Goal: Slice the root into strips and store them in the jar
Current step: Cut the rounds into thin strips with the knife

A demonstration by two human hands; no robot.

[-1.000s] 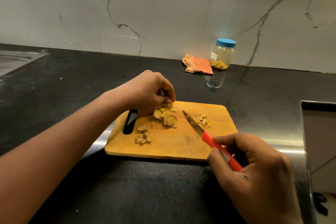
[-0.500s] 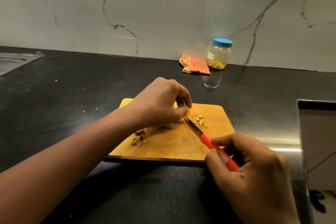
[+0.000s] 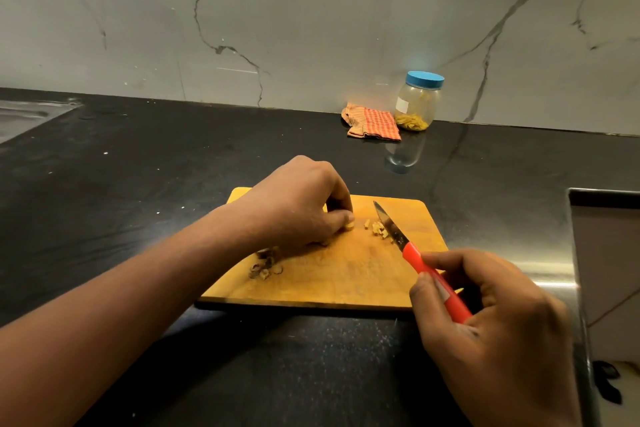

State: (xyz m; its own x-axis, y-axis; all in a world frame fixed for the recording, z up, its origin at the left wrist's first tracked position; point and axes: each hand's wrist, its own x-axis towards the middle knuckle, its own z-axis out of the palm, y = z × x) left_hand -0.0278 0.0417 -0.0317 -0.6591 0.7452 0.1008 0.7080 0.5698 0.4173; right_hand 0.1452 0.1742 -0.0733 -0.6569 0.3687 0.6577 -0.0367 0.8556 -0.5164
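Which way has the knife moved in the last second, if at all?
Yes. The knife moved right across the cutting board: its blade lay left of the cut strips, now it lies along their right edge.

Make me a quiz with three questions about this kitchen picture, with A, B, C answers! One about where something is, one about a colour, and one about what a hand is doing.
1. Where is the jar?
A. In the sink
B. At the back of the counter, beside the cloth
C. In a hand

2. What colour is the handle of the knife?
A. Green
B. White
C. Red

3. What is the left hand doing?
A. Pinching a piece of root on the board
B. Lying flat on the counter
C. Lifting the jar

Answers:
1 B: the jar stands by the wall, next to the checked cloth.
2 C: the handle that the right hand grips is bright red.
3 A: its fingertips close on a yellow piece near the blade.
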